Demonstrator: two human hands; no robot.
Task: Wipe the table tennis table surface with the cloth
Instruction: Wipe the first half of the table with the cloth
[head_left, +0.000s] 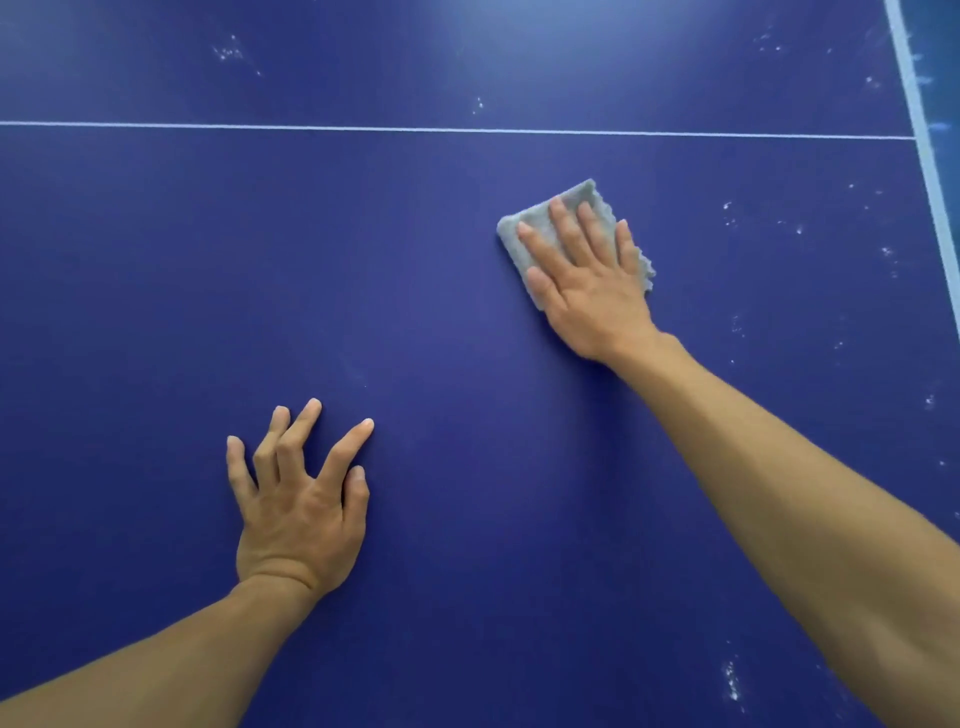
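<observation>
Right up close, the right forearm (779, 493) sweeps in from the lower right and the left forearm (156, 660) from the bottom left, both over the blue table (467, 322), which fills the whole view. The left hand (298, 512) is braced on the surface, fingers spread and arched, grasping nothing. The right hand (589, 280) lies flat, straight fingers pressing the grey cloth (540, 221) onto the table just this side of the thin white line (363, 128).

This looks like mid-wipe. White specks (797, 228) dot the strip towards the broad edge line (919, 119), so the next stroke wants to push right, with pressure held flat.

Much of the cloth is hidden under the palm. The table's other edges are cut off, and glare washes out the far side. Whether the specks are dust or chips, I can't tell.
</observation>
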